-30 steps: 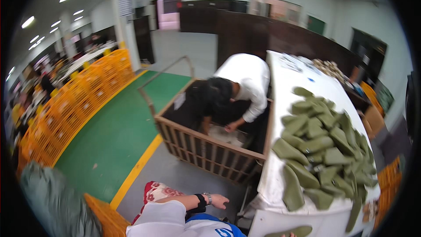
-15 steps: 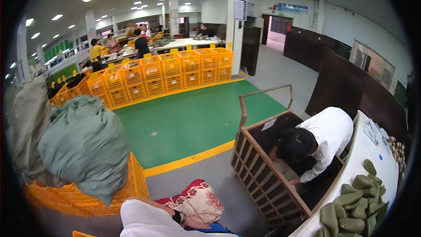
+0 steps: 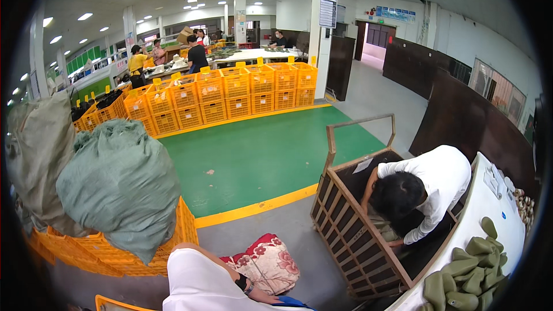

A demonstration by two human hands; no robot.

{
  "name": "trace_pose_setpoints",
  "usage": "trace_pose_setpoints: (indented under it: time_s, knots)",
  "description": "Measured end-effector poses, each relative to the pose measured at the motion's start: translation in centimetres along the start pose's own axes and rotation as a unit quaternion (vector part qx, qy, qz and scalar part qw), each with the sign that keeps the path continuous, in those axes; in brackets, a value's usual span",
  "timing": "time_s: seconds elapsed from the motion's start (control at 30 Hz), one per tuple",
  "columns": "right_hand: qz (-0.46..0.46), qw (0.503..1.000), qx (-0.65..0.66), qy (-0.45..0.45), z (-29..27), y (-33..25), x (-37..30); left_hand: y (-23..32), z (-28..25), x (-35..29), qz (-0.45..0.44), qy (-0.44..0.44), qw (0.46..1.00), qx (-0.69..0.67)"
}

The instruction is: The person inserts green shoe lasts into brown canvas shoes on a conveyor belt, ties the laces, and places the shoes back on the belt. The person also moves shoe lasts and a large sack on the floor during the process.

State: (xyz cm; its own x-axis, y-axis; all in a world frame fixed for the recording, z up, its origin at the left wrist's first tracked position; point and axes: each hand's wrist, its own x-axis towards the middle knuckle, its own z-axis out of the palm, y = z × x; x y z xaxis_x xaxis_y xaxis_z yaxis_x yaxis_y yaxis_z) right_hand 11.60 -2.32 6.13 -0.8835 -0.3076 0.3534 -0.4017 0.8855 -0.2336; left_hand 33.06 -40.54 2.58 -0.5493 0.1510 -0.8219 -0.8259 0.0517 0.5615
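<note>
At the lower edge my left arm comes in, in a white sleeve, with a dark-banded watch on the wrist. My left hand lies with its fingers stretched out by a piece of blue cloth, partly cut off by the frame. Just beyond it rests a red and cream floral cloth bundle on the grey floor. My right hand is out of sight. To the right, a co-worker in a white top bends over a wood-framed cart, both arms reaching inside.
Several olive-green shoe lasts lie heaped on a white table at the right. Left, a large grey-green sack sits on orange crates. Stacked orange crates line the green floor area; people work behind them.
The whole scene sits slightly further right and lower, as my view has turned a little. The co-worker's far arm shows more, still down in the cart. My left hand keeps its place by the blue cloth.
</note>
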Motion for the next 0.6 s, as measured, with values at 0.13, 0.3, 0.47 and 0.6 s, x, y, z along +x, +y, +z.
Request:
trace_pose_setpoints:
  time_s: [0.13, 0.3, 0.47, 0.6]
  knots:
    - [-0.006, 1.0, -0.003, 0.0, 0.3, 0.0, 0.0, 0.2, -0.5, 0.3, 0.005, -0.01, 1.0, 0.026]
    - [-0.018, 1.0, -0.007, 0.002, 0.5, 0.3, 0.1, -1.8, -1.1, 2.8, 0.057, -0.038, 0.997, 0.043]
    - [-0.025, 1.0, -0.01, -0.001, 0.6, 0.4, 0.0, -4.9, -0.9, 6.6, 0.079, -0.02, 0.995, -0.051]
    - [-0.031, 0.999, -0.015, -0.001, 0.7, 0.6, 0.1, -5.8, -1.1, 8.2, 0.033, -0.063, 0.991, -0.111]
